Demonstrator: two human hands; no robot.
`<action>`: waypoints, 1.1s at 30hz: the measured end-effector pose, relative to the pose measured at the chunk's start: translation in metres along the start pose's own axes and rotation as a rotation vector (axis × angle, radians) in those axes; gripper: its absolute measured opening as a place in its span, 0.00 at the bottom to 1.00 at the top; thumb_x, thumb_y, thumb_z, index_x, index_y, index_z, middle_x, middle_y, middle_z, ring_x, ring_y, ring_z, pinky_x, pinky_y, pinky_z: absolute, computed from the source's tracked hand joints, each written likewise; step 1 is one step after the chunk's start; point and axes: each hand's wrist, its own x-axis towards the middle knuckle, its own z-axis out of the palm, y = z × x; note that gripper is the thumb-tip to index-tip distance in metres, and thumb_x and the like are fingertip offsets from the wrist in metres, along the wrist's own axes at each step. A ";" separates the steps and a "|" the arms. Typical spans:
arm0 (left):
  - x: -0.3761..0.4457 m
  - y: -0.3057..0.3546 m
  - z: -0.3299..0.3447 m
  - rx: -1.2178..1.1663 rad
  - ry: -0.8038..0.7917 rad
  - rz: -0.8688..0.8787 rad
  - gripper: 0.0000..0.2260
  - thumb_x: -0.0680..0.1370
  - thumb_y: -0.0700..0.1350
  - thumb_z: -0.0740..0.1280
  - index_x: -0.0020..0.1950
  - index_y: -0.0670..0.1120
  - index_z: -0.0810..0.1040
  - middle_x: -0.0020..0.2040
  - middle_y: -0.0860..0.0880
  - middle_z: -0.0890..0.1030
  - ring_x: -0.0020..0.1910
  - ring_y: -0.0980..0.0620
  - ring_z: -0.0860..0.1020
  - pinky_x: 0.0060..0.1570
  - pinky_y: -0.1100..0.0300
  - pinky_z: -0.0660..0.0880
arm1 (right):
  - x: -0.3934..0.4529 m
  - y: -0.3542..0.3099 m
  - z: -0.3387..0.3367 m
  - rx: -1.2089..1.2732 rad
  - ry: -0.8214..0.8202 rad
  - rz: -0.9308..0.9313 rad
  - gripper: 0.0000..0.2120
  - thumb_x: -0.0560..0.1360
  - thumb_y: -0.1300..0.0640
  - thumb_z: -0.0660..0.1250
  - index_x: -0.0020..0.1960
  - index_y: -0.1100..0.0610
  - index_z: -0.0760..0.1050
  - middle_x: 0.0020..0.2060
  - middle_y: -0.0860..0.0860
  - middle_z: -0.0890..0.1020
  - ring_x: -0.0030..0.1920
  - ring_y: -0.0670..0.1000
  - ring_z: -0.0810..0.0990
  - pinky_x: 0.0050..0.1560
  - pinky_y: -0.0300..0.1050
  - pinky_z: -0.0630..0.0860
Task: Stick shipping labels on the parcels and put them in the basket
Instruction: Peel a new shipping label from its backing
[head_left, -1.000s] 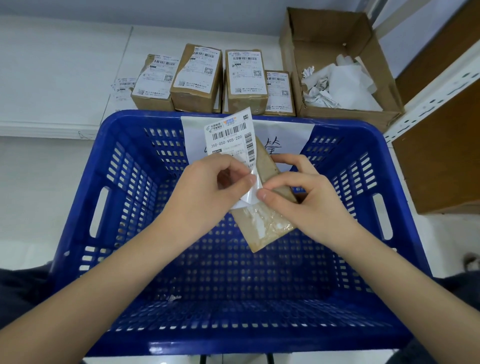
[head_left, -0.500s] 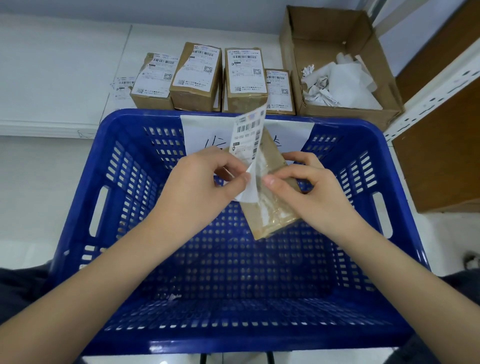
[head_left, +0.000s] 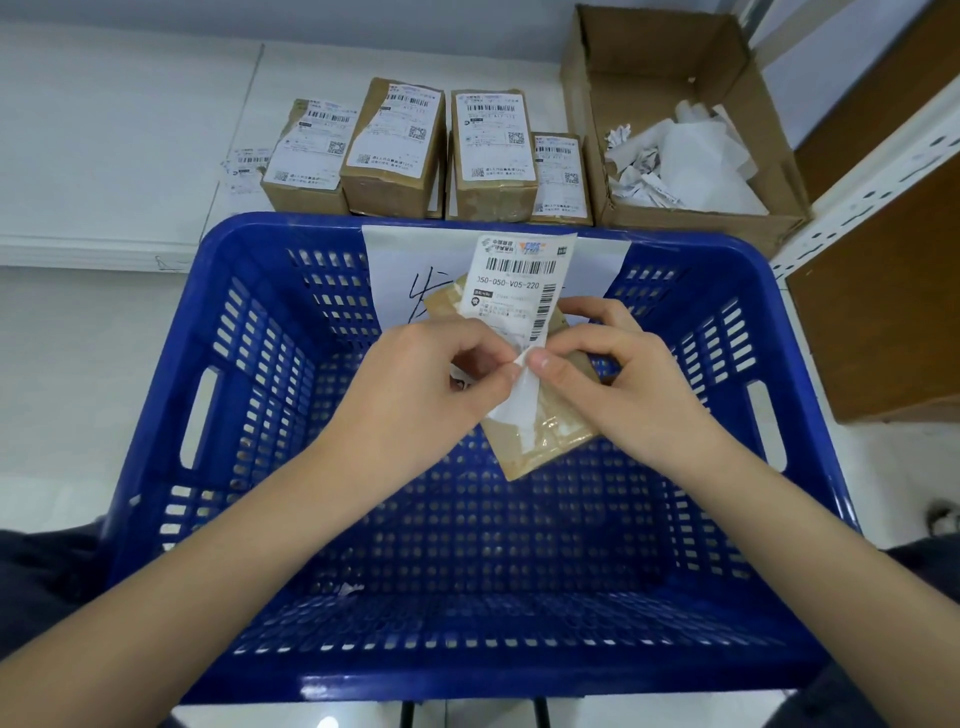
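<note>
Left hand (head_left: 415, 384), right hand (head_left: 618, 374) pinch label (head_left: 519, 283); parcel (head_left: 550, 431) half hidden behind.

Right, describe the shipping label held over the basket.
The shipping label is white paper printed with barcodes and the code 050-050-V05-220. It stands upright over the blue basket, in front of a brown parcel. The left hand and right hand pinch its lower edge, where a blank white layer curls away.

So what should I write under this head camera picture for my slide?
Two hands, left hand and right hand, peel a label over a blue basket.
</note>
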 end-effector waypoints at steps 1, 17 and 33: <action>0.000 0.001 -0.001 -0.005 -0.005 -0.006 0.03 0.74 0.43 0.72 0.41 0.51 0.82 0.38 0.55 0.82 0.39 0.59 0.78 0.39 0.70 0.72 | 0.000 0.000 0.000 0.000 0.000 0.001 0.06 0.72 0.55 0.71 0.39 0.45 0.80 0.61 0.46 0.72 0.64 0.37 0.69 0.58 0.27 0.69; 0.002 0.006 -0.009 -0.112 -0.092 0.037 0.14 0.75 0.36 0.70 0.49 0.56 0.81 0.46 0.56 0.79 0.44 0.59 0.79 0.41 0.71 0.73 | 0.000 0.000 -0.001 0.020 0.016 0.011 0.05 0.72 0.56 0.72 0.39 0.48 0.81 0.59 0.44 0.73 0.61 0.34 0.70 0.55 0.25 0.68; 0.005 -0.001 -0.004 -0.128 0.038 -0.123 0.09 0.70 0.47 0.75 0.35 0.46 0.78 0.36 0.51 0.83 0.35 0.49 0.81 0.37 0.52 0.79 | -0.005 0.005 0.007 -0.070 -0.045 -0.042 0.02 0.72 0.54 0.72 0.41 0.48 0.82 0.60 0.43 0.71 0.57 0.32 0.72 0.52 0.28 0.72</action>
